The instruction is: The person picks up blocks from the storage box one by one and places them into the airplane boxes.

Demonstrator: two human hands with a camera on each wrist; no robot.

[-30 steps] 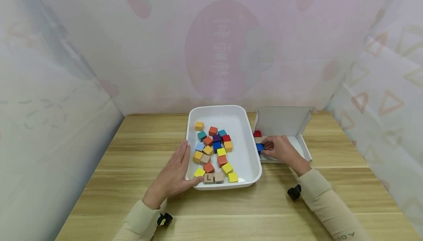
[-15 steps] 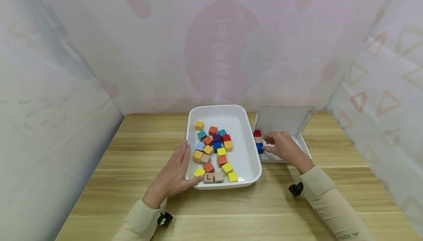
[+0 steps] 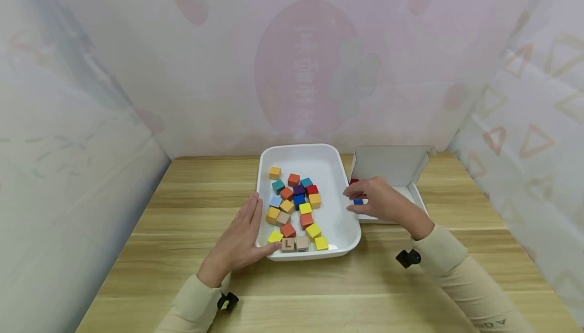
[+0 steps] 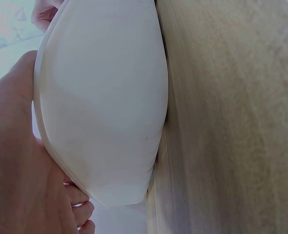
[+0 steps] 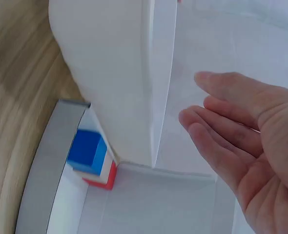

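Note:
A white tray (image 3: pixel 301 147) holds several coloured cubes (image 3: pixel 296 206). My left hand (image 3: pixel 246 229) lies flat against the tray's left front rim with straight fingers; the left wrist view shows its palm (image 4: pixel 14 161) on the tray's outer wall (image 4: pixel 105 97). My right hand (image 3: pixel 365 198) hovers over the gap between the tray and a white cardboard box (image 3: pixel 392 163), fingers relaxed and holding nothing. In the right wrist view that hand (image 5: pixel 232 131) is bare. A blue cube (image 5: pixel 87 151) and a red cube (image 5: pixel 111 176) sit in the box's left corner, the blue cube (image 3: pixel 358 201) partly hidden.
The tray and the box stand side by side on a wooden table (image 3: pixel 182 211). The box's lid stands up at the back. Pale patterned curtains close off the back and both sides. Bare tabletop lies to the left and in front.
My right hand let go of the blue cube in the box, lifted and moved left toward the tray. The left hand and the tray stayed where they were.

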